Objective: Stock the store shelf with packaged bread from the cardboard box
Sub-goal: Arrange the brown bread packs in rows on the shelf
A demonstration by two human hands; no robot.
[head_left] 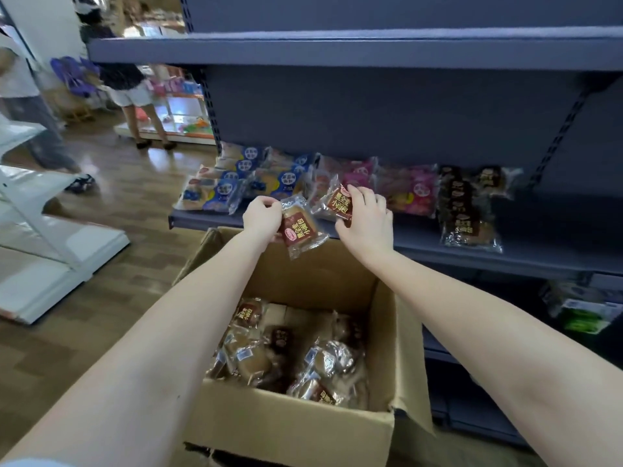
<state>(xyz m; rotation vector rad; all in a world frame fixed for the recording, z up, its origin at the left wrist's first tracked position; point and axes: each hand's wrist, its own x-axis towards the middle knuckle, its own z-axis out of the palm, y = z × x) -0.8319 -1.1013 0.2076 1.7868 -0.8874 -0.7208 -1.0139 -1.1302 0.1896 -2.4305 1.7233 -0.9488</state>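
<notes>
- The left hand (261, 215) pinches the edge of a clear bread packet (301, 229). Its dark red label carries yellow Chinese characters, seen upside down.
- The right hand (365, 220) grips a second packet (338, 202) with the same label, reading 黑全麦小面包, at the front of the grey shelf (438, 254).
- Below the hands, an open cardboard box (293, 429) holds a loose heap of packets (317, 358).
- The shelf holds blue-labelled packs (229, 193), pink packs (411, 190) and dark packs (467, 214). Their writing is too blurred to read.

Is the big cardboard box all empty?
No, a pile of wrapped bread packets lies at the bottom of the cardboard box.
</notes>
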